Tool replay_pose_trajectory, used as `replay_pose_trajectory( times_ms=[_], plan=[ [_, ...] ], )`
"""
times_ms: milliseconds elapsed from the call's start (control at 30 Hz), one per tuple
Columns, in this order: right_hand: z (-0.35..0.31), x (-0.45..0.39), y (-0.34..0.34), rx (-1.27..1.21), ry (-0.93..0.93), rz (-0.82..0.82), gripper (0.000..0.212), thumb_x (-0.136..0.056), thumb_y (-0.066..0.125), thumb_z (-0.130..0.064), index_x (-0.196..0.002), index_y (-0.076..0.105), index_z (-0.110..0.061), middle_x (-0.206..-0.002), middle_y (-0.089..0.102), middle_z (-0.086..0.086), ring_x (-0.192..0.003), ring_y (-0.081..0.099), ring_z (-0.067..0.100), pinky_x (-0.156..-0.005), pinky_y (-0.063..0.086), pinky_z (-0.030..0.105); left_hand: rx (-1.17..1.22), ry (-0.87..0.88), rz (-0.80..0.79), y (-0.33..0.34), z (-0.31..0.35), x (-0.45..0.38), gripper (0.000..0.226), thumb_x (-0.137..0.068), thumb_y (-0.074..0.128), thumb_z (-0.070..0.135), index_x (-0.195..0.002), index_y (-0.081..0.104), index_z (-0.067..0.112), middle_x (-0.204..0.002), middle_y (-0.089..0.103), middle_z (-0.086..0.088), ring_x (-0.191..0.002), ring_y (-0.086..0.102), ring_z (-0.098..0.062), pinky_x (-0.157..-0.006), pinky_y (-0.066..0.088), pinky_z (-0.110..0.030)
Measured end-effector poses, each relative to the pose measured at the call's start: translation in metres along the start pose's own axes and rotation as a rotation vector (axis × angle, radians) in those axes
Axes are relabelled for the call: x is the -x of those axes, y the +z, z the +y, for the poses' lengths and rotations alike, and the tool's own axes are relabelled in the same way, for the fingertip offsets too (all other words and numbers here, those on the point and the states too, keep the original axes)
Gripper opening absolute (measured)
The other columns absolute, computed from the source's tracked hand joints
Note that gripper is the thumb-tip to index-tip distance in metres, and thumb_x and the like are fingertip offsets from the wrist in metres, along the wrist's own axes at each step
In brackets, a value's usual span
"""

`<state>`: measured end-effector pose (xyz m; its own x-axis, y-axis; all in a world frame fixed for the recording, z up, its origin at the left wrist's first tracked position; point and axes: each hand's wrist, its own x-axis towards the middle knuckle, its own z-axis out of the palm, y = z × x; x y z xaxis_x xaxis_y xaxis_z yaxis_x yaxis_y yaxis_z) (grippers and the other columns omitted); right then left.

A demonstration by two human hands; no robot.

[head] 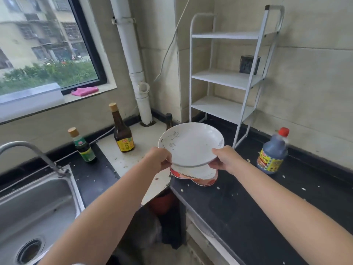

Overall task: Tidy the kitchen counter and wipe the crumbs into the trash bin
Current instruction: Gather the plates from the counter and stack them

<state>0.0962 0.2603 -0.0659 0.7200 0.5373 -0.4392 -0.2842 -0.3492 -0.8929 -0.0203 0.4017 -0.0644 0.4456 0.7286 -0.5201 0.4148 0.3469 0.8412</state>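
Currently left hand (159, 159) and right hand (225, 157) both pinch the white plate's (191, 143) near rim, above the red-rimmed dish (198, 176) on the counter (238, 207).

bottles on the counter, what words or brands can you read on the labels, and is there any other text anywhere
Tall brown bottle: yellow label with large dark characters, too blurred to read with certainty.
Small green bottle: green label with a pink patch, print too small to read.
Dark bottle with the red cap: yellow and red label with characters, too blurred to read.
White plate in both hands: only a leaf pattern, no text.
No other text can be seen.
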Motion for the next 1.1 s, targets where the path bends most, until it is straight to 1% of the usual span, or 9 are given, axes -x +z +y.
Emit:
replay_pose_trajectory(
  times_ms=[100, 233, 300, 400, 533, 700, 833, 933, 1100],
  plan=[
    [0.000, -0.035, 0.003, 0.083, -0.010, 0.023, 0.036, -0.097, 0.043, -0.012, -0.129, 0.041, 0.005, -0.076, 0.056, 0.013, -0.061, 0.057, 0.019, -0.058, 0.055, 0.026, -0.091, -0.019, 0.021, 0.009, 0.009, -0.029, 0.032, -0.083, 0.039, -0.020, -0.108, 0.053, -0.005, -0.075, 0.046, -0.012, -0.069, 0.053, -0.021, -0.065, 0.053, -0.028],
    [0.022, -0.075, 0.004, 0.213, 0.058, 0.088, 0.035, -0.097, 0.044, -0.016, -0.125, 0.044, 0.003, -0.071, 0.050, 0.005, -0.054, 0.054, 0.015, -0.041, 0.049, 0.016, -0.368, -0.085, 0.043, 0.024, 0.003, -0.075, 0.020, -0.083, 0.046, -0.015, -0.071, 0.045, 0.001, -0.066, 0.040, -0.009, -0.058, 0.043, -0.019, -0.066, 0.049, -0.027],
    [0.032, -0.094, 0.006, 0.293, 0.089, 0.113, 0.035, -0.096, 0.044, -0.019, -0.124, 0.046, 0.002, -0.069, 0.049, 0.003, -0.052, 0.053, 0.014, -0.046, 0.049, 0.018, -0.521, -0.090, 0.022, 0.031, -0.001, -0.099, 0.008, -0.083, 0.050, -0.009, -0.086, 0.051, -0.002, -0.065, 0.040, -0.009, -0.062, 0.048, -0.021, -0.064, 0.048, -0.026],
    [0.046, -0.120, 0.013, 0.416, 0.142, 0.133, 0.037, -0.097, 0.042, -0.022, -0.123, 0.047, 0.003, -0.065, 0.050, 0.003, -0.050, 0.053, 0.015, -0.054, 0.049, 0.023, -0.676, -0.095, -0.079, 0.038, -0.008, -0.137, 0.026, -0.085, 0.055, -0.004, -0.110, 0.052, -0.001, -0.069, 0.041, -0.007, -0.068, 0.050, -0.020, -0.063, 0.044, -0.027],
    [0.058, -0.140, 0.020, 0.594, 0.186, 0.134, 0.039, -0.096, 0.041, -0.027, -0.119, 0.052, 0.003, -0.065, 0.053, 0.005, -0.053, 0.053, 0.016, -0.051, 0.045, 0.022, -0.831, -0.110, -0.188, 0.038, -0.014, -0.165, 0.025, -0.083, 0.059, -0.001, -0.107, 0.052, -0.002, -0.065, 0.038, -0.005, -0.058, 0.041, -0.017, -0.045, 0.031, -0.021],
    [0.070, -0.149, 0.020, 0.850, 0.264, 0.165, 0.032, -0.096, 0.037, -0.033, -0.087, 0.055, -0.008, -0.060, 0.046, -0.001, -0.049, 0.042, 0.010, -0.045, 0.033, 0.021, -1.057, -0.022, -0.297, 0.039, -0.023, -0.188, 0.045, -0.079, 0.071, 0.013, -0.117, 0.055, -0.002, -0.074, 0.045, -0.002, -0.086, 0.049, -0.021, -0.054, 0.038, -0.021],
    [0.080, -0.150, 0.023, 0.918, 0.352, 0.195, 0.040, -0.096, 0.033, -0.038, -0.062, 0.037, -0.018, -0.060, 0.044, -0.003, -0.052, 0.042, 0.010, -0.048, 0.032, 0.022, -1.252, 0.089, -0.331, 0.040, -0.027, -0.201, 0.061, -0.076, 0.075, 0.030, -0.124, 0.051, 0.002, -0.108, 0.055, -0.009, -0.104, 0.055, -0.022, -0.080, 0.050, -0.026],
    [0.085, -0.151, 0.028, 0.927, 0.397, 0.222, 0.043, -0.097, 0.030, -0.040, -0.061, 0.038, -0.018, -0.062, 0.044, -0.003, -0.060, 0.047, 0.013, -0.049, 0.031, 0.022, -1.332, 0.174, -0.356, 0.041, -0.027, -0.209, 0.073, -0.073, 0.076, 0.036, -0.129, 0.044, 0.002, -0.123, 0.052, -0.010, -0.115, 0.051, -0.023, -0.097, 0.048, -0.031],
    [0.082, -0.150, 0.034, 0.986, 0.409, 0.302, 0.048, -0.098, 0.024, -0.042, -0.097, 0.062, -0.011, -0.081, 0.059, 0.001, -0.076, 0.053, 0.019, -0.065, 0.040, 0.027, -1.431, 0.292, -0.420, 0.040, -0.027, -0.217, 0.068, -0.077, 0.072, 0.039, -0.127, 0.046, 0.001, -0.122, 0.052, -0.010, -0.109, 0.052, -0.021, -0.090, 0.050, -0.027]
  ],
)
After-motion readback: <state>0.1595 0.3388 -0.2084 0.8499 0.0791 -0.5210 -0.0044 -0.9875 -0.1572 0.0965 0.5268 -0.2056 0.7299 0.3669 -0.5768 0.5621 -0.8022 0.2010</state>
